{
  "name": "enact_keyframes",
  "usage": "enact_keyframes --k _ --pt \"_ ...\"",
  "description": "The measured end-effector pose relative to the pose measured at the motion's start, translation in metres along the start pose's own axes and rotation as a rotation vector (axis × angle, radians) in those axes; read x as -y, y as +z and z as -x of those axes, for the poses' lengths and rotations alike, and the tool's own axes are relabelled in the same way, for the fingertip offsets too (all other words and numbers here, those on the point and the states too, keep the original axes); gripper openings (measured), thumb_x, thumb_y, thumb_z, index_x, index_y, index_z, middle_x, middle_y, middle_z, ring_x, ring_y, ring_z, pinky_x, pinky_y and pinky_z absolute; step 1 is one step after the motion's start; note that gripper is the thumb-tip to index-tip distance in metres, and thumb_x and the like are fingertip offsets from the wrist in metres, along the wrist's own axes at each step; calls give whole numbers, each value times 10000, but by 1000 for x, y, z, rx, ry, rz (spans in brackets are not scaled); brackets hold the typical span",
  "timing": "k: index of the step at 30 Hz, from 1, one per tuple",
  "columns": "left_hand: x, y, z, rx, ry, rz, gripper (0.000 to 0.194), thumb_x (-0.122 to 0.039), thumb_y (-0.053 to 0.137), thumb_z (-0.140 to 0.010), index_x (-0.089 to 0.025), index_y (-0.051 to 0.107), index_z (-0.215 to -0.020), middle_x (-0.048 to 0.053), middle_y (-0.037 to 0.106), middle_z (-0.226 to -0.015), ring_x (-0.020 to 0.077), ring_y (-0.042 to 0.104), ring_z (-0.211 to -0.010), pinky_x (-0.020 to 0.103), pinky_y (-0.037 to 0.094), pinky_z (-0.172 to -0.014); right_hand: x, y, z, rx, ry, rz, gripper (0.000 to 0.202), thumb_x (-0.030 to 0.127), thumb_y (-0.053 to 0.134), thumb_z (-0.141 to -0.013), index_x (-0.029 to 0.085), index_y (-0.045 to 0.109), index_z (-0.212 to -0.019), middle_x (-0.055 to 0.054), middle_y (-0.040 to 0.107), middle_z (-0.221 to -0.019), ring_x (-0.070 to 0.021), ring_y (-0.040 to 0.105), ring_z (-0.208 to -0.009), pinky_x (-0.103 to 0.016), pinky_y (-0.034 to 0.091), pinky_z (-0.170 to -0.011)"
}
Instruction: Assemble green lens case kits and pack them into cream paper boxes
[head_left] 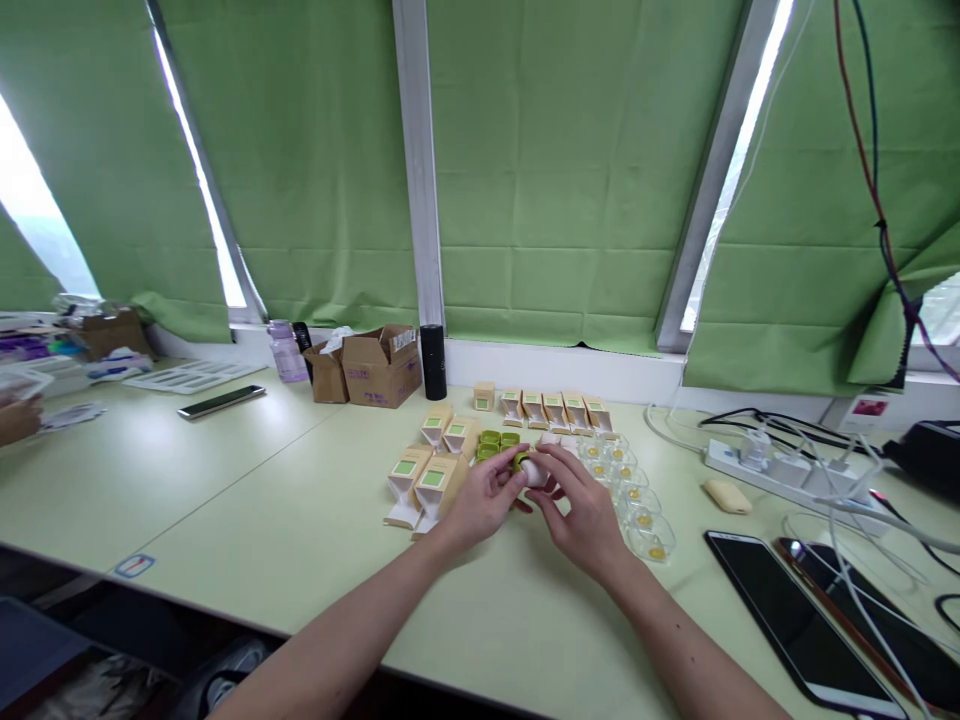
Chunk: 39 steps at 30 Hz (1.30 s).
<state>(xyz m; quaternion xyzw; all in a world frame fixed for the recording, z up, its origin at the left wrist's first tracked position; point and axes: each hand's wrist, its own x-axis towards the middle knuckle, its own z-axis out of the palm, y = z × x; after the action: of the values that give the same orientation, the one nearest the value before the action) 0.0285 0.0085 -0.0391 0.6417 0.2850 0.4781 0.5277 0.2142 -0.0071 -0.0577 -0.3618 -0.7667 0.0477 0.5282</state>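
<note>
Near the middle of the table, my left hand [484, 497] pinches a small green piece [520, 461]. Close against it, my right hand [585, 510] has its fingers closed round a small white item [535, 474]; the two pieces touch or are joined, I cannot tell which. Just behind my hands are several green pieces [489, 446] and some pale pink-white ones [568, 441]. Open kraft boxes with green labels [435, 478] stand left of my left hand. Clear round cups with yellow centres [643, 520] are lined up right of my right hand.
More small boxes [553, 412] stand in a back row. Behind left are cardboard boxes [381, 368], a black cylinder [433, 362] and a purple bottle [287, 352]. Phones [795, 620], a power strip [795, 478] and cables lie right. Another person's hand [20, 419] shows far left.
</note>
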Motion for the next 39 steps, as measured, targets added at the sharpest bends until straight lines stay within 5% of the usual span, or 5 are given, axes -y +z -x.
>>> enact_keyframes --k 4,13,25,39 --pt "1 0 0 37 -8 7 724 -559 753 -915 -164 589 -1500 151 751 -1149 279 749 -1014 415 676 -834 -6 2 1 2 -87 102 454 161 583 -983 291 627 -1416 -103 677 -1426 -288 698 -1258 -398 680 -892" --pt "5 -2 0 25 30 4 698 -576 769 -898 -157 643 -1442 188 686 -1405 325 716 -1197 452 634 -994 -7 5 3 -26 -156 147 430 181 586 -1017 281 646 -1431 -111 730 -1366 -274 717 -1251 -437 661 -998" --pt "5 6 -7 -113 6 39 580 -446 870 -823 -124 723 -1283 182 765 -1281 320 730 -1205 484 577 -1094 -5 6 2 -35 -217 208 465 132 547 -1028 251 598 -1475 -142 723 -1384 -284 718 -1259 -449 651 -1008" --pt "3 7 -7 -124 -8 35 564 -318 870 -815 -116 709 -1316 183 760 -1295 323 723 -1228 462 596 -1074 -6 8 2 -39 -268 312 499 79 530 -1012 199 575 -1495 -165 696 -1422 -284 719 -1261 -424 652 -1007"
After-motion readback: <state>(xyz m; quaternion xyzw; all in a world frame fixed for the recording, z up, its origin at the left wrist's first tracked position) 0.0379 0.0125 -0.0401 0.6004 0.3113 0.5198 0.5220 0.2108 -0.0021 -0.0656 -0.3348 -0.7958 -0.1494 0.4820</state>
